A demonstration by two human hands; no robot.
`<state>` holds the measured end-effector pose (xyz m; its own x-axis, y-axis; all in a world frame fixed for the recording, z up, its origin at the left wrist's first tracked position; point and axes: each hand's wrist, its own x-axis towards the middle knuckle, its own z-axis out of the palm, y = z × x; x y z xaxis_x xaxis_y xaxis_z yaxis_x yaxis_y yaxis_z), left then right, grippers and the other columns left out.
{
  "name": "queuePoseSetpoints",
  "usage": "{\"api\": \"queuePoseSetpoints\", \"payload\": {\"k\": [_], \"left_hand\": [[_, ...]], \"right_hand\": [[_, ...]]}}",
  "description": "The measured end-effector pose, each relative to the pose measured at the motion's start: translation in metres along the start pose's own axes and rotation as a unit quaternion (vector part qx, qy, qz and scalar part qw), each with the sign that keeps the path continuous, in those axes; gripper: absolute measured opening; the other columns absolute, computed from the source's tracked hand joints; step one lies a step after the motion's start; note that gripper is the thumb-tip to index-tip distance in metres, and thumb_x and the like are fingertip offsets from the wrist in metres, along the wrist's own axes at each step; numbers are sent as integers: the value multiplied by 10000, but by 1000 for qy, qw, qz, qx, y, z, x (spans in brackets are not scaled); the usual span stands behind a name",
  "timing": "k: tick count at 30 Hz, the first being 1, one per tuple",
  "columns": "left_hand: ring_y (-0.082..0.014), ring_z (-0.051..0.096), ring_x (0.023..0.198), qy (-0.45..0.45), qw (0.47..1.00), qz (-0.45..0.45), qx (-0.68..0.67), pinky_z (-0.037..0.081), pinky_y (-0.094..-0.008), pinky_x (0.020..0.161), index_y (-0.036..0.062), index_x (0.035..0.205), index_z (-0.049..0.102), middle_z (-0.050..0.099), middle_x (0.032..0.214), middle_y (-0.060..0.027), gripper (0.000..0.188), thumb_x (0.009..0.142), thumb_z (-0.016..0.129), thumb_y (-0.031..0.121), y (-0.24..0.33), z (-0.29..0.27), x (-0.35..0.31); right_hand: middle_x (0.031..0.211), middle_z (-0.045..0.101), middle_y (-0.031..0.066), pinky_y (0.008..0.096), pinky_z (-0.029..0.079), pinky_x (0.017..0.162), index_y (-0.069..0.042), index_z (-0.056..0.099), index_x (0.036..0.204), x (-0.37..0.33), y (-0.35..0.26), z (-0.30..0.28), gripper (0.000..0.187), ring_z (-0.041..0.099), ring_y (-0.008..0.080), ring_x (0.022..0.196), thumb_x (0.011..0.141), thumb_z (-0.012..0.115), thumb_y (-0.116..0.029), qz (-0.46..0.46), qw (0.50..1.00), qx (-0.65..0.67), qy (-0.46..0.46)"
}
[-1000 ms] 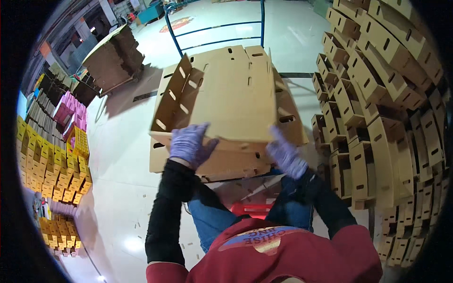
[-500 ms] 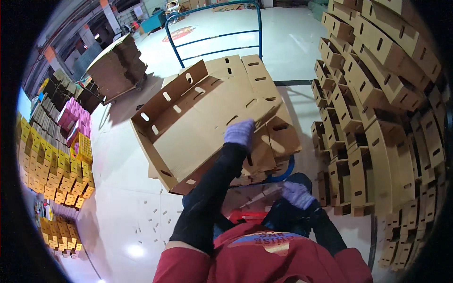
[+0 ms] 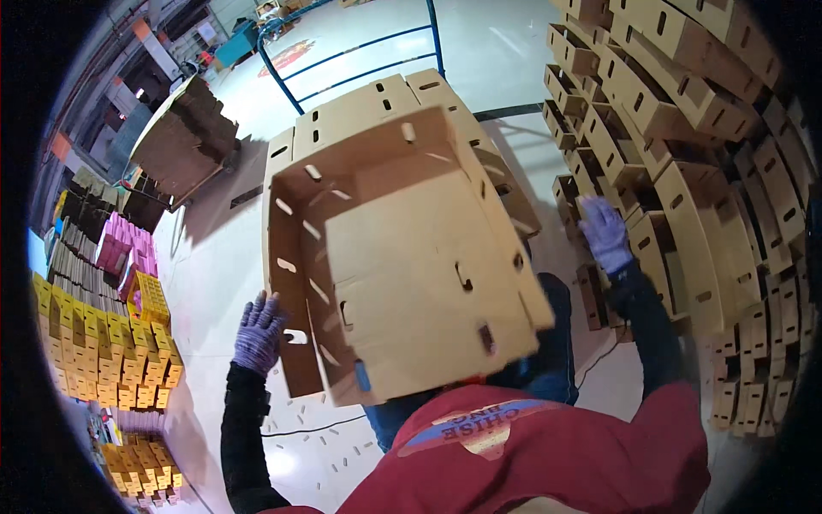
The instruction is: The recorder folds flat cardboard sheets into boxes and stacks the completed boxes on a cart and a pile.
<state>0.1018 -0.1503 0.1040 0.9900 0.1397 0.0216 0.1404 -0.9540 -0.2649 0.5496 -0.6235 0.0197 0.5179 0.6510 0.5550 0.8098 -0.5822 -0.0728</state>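
Note:
A brown cardboard box [image 3: 394,248] lies partly folded in front of me, its far, left and right walls raised. The end nearest me is still flat and juts out over my legs. Beside the box's left wall is my left hand [image 3: 259,334] in a purple knit glove, fingers stretched out along the cardboard; whether it presses on the wall I cannot tell. My right hand [image 3: 606,236], gloved the same way, is in the air right of the box with its fingers spread and nothing in them.
Flat cardboard sheets [image 3: 355,107] lie under the box on a cart with a blue rail [image 3: 364,43]. Stacked brown boxes [image 3: 676,197] rise close on my right. Yellow boxes [image 3: 103,343] and a loaded trolley [image 3: 184,133] stand left. Small cardboard scraps litter the floor.
The box has turned, and its far and right walls now stand up. My left hand went from the box's right side to its left wall; my right hand rose and moved out right.

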Motion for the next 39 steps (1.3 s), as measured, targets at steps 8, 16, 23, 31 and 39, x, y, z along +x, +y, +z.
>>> {"api": "queuePoseSetpoints", "payload": {"k": [8, 16, 23, 31, 39], "left_hand": [[-259, 462, 1103, -75, 982, 165, 45, 298, -456, 1016, 126, 827, 643, 566, 1020, -64, 359, 599, 694, 397, 1, -39, 34], [-289, 592, 591, -2, 994, -56, -91, 452, -411, 605, 117, 781, 608, 597, 632, -103, 438, 743, 579, 552, 84, -28, 119], [-313, 598, 681, 20, 974, 52, -220, 471, -425, 610, 103, 897, 586, 608, 758, -133, 382, 786, 576, 469, 130, -26, 172], [-347, 603, 836, 44, 957, 86, -274, 488, -415, 744, 110, 1205, 482, 619, 911, -181, 484, 802, 592, 354, 136, -40, 163], [-307, 598, 734, 67, 969, 59, -229, 481, -408, 615, 148, 1055, 548, 601, 846, -98, 255, 848, 517, 294, 165, -21, 193]], "right_hand": [[1257, 459, 76, 428, 391, 930, -167, 464, 1225, 76, -70, -32, 547, 444, 278, 1165, 722, 634, -300, -464, 880, 83, -67], [860, 497, 49, 418, 392, 769, -115, 513, 759, 81, -91, -9, 397, 482, 271, 960, 608, 688, -437, -302, 953, -18, -20], [891, 524, 90, 447, 351, 921, -106, 558, 767, 78, -148, 31, 378, 468, 291, 1015, 712, 590, -479, -239, 966, 10, 100], [928, 548, 85, 455, 346, 927, -100, 579, 803, 96, -182, 50, 352, 489, 272, 1004, 693, 631, -430, -205, 958, 140, 144], [958, 565, 75, 426, 394, 904, -135, 587, 953, 88, -154, 20, 336, 498, 276, 1026, 706, 644, -356, -188, 947, 221, 135]]}}
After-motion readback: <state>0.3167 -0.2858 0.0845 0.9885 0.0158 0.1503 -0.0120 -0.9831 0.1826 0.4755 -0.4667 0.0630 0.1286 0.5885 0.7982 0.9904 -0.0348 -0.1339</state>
